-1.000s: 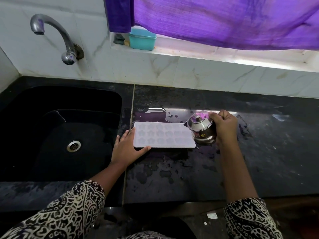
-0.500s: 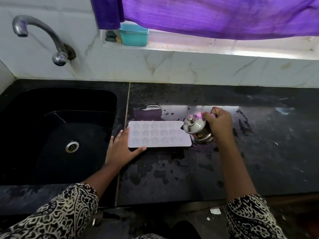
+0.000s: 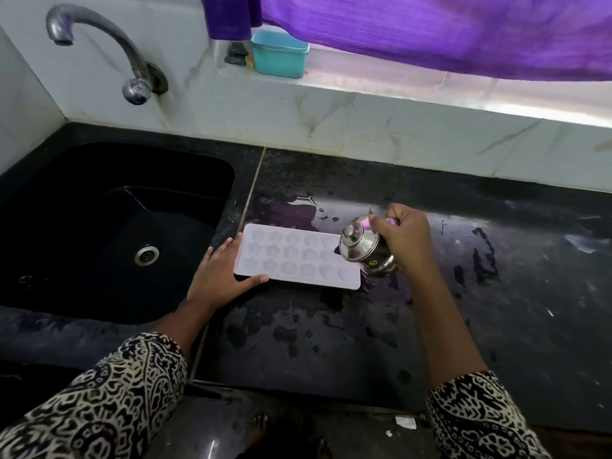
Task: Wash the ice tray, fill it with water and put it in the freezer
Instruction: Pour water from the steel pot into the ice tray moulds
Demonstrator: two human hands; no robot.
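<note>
Right hand [image 3: 402, 238] gripping small steel pot [image 3: 364, 248] tipped over ice tray [image 3: 298, 258], left hand [image 3: 220, 276] flat, pinning tray's corner w/ nothing gripped; pour too fast & water probably overflows onto wet bench [image 3: 364, 332].

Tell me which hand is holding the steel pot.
The right hand grips the steel pot, tilted over the ice tray; the left hand only steadies the tray.

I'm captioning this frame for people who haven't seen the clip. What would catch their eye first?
The pale ice tray with flower-shaped cells lies flat on the wet black counter, just right of the sink. The left hand steadies its near-left corner, while the right hand tips a small steel pot over its right end. A purple curtain hangs above.
</note>
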